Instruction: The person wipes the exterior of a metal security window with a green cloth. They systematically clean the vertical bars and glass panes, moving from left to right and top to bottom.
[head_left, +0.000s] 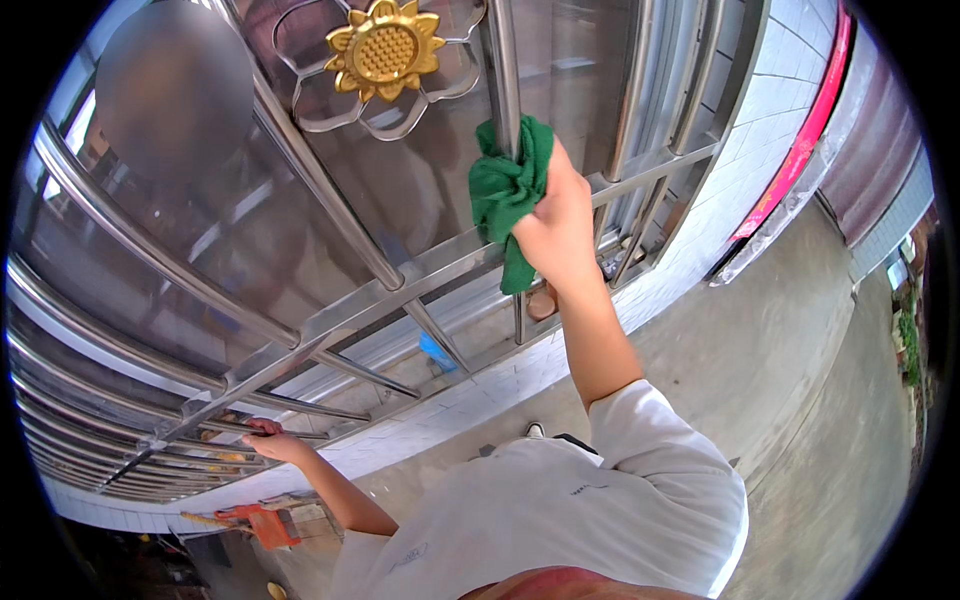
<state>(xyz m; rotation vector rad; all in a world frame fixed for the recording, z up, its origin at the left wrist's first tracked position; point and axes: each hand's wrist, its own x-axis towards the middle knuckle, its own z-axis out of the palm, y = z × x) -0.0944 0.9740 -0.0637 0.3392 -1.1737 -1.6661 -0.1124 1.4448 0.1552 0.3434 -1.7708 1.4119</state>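
Observation:
A green cloth (511, 187) is bunched around an upright stainless steel bar (504, 67) of a window grille. My right hand (562, 221) grips the cloth against that bar, just above the grille's flat cross rail (450, 261); one end of the cloth hangs below the rail. Lower down and to the left, my left hand (274, 442) is closed around a short lower bar (309, 435) of the same grille. Some of its fingers are hidden behind the bar. Above the cloth, a gold sunflower ornament (384, 51) sits within a petal-shaped metal frame.
Window glass (442, 180) lies behind the bars. On the sill are a piece of blue plastic (436, 352) and a round brownish object (541, 306). A white tiled wall (757, 127) and a red banner strip (795, 157) stand right. An orange object (266, 525) rests at lower left.

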